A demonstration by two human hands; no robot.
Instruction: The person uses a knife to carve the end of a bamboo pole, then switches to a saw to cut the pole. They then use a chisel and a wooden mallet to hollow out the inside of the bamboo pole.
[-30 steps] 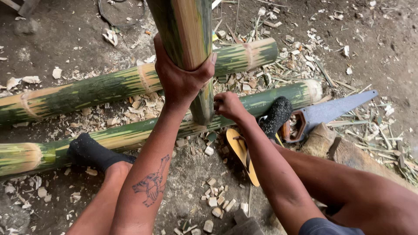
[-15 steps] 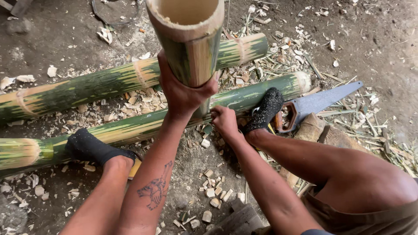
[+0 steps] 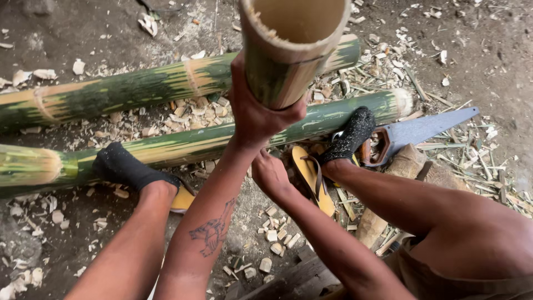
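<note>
On the chip-strewn ground, left hand fingers clamped around upright bamboo tube; right hand grips its hidden base. Advise holding it vertical.

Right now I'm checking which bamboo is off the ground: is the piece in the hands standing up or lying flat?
Standing up: the bamboo piece shows its hollow cut end to the camera, left hand gripping it.

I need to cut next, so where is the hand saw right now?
In the head view the hand saw lies on the ground at the right, its handle beside the black-socked foot, just past the end of the nearer bamboo pole.
</note>
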